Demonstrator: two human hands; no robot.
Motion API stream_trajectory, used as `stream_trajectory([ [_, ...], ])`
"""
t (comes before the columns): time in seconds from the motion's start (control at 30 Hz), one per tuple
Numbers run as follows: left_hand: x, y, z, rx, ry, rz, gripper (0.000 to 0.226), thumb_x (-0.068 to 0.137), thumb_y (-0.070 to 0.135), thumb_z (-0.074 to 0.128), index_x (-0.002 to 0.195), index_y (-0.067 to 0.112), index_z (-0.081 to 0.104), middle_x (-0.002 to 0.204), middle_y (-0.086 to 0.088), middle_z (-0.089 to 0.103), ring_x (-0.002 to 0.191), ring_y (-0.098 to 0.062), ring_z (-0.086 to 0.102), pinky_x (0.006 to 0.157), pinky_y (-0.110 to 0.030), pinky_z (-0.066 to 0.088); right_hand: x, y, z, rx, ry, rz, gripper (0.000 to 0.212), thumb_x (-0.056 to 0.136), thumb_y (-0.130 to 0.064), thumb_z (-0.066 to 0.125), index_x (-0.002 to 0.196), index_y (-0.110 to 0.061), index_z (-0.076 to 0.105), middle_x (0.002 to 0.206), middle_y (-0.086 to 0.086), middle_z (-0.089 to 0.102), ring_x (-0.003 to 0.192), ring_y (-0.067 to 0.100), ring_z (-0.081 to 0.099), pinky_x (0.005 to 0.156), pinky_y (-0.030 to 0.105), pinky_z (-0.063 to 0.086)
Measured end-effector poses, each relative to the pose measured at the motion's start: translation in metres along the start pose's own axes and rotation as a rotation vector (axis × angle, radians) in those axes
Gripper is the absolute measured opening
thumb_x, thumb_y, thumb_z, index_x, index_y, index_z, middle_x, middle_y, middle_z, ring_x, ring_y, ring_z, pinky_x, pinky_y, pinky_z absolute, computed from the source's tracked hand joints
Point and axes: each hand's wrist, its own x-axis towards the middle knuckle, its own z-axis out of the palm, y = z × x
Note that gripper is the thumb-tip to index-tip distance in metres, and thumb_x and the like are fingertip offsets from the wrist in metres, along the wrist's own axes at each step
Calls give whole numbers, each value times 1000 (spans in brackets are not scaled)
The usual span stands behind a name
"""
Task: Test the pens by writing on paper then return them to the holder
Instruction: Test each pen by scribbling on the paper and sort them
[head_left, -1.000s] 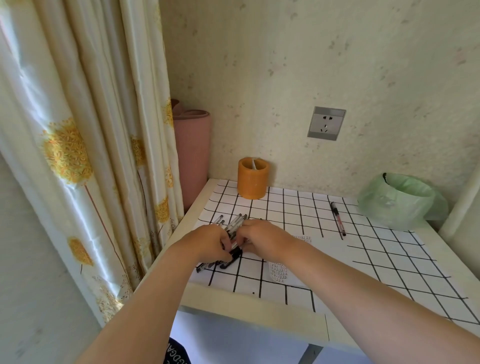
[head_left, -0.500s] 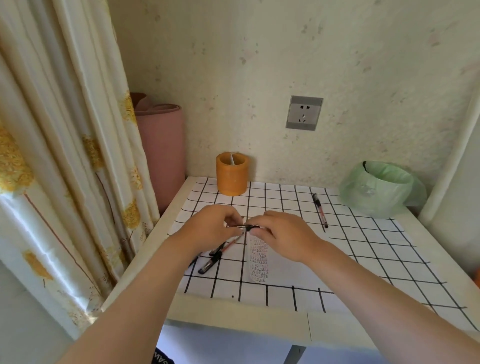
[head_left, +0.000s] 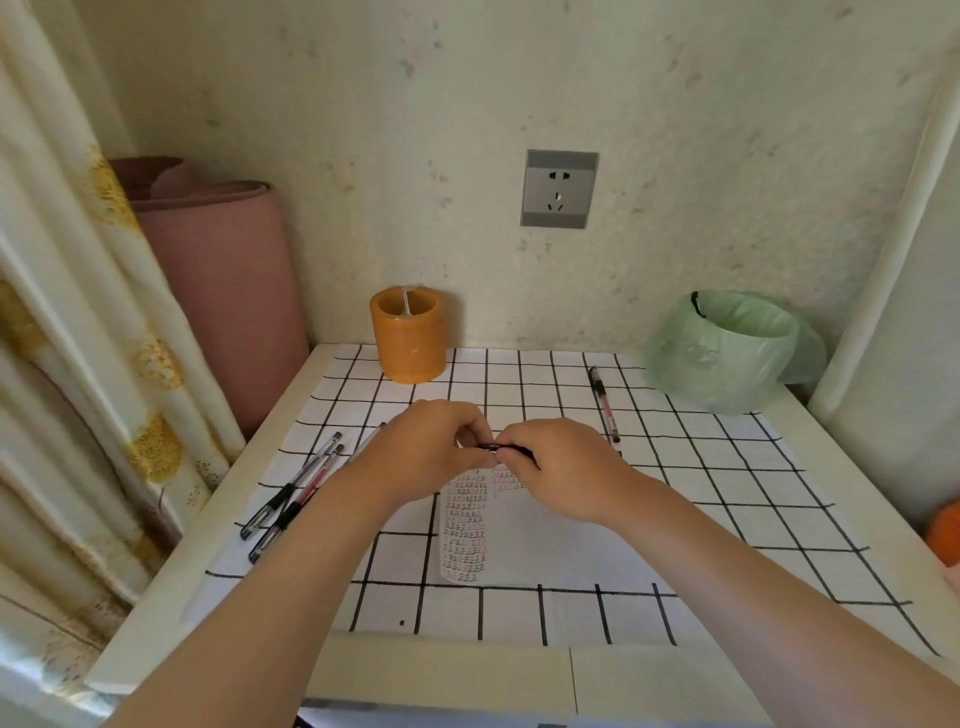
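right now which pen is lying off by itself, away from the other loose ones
The pen on the grid sheet toward the green bag-lined bin, right of both hands. The other loose pens lie bunched at the left edge by the curtain.

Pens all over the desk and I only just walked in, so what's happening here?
A person is testing pens. Both hands, the left hand and the right hand, hold one dark pen between them above a sheet of paper already filled with rows of small test marks. Several pens lie loose at the left of the checked mat, and one more pen lies further back. The orange holder stands by the wall.
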Motion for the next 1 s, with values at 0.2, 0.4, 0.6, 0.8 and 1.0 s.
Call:
stream_trajectory([
  [0.2, 6, -3, 3, 29, -58, -22, 16, 76, 38, 83, 79, 34, 67, 75, 23, 68, 69, 3, 62, 74, -37, 57, 1, 5, 0, -32, -24, 36, 24, 99, -43, 47, 102, -35, 70, 62, -15, 55, 60, 3, 50, 53, 26, 39],
  [0.4, 9, -4, -1, 17, -46, -37, 18, 74, 34, 85, 78, 34, 68, 74, 15, 70, 67, 1, 64, 73, -36, 59, 3, -1, 3, 21, -97, 54, 30, 103, -39, 41, 104, -23, 67, 82, -5, 65, 75, 16, 58, 68, 37, 50],
  [0.6, 9, -1, 1, 42, -36, -4, 18, 75, 37, 84, 77, 36, 66, 77, 15, 69, 72, 2, 63, 72, -30, 56, 1, 2, 1, -37, -64, 34, 25, 102, -44, 42, 103, -34, 65, 73, -14, 59, 70, 11, 54, 55, 27, 37],
  [0.8, 7, 0, -2, 97, -21, -22, 17, 76, 35, 83, 80, 33, 67, 77, 15, 69, 72, -1, 63, 67, -27, 54, -1, 7, 0, 27, -75, 110, 29, 97, -59, 40, 112, -44, 59, 72, -11, 64, 67, 3, 58, 57, 28, 41],
  [1.0, 1, -13, -4, 377, -85, -117, 15, 84, 38, 73, 91, 32, 61, 96, 13, 65, 89, -8, 59, 66, -24, 43, -4, 12, -1, 525, 24, 277, 39, 98, -3, 39, 98, -36, 59, 89, -2, 62, 60, 12, 56, 53, 27, 45],
])
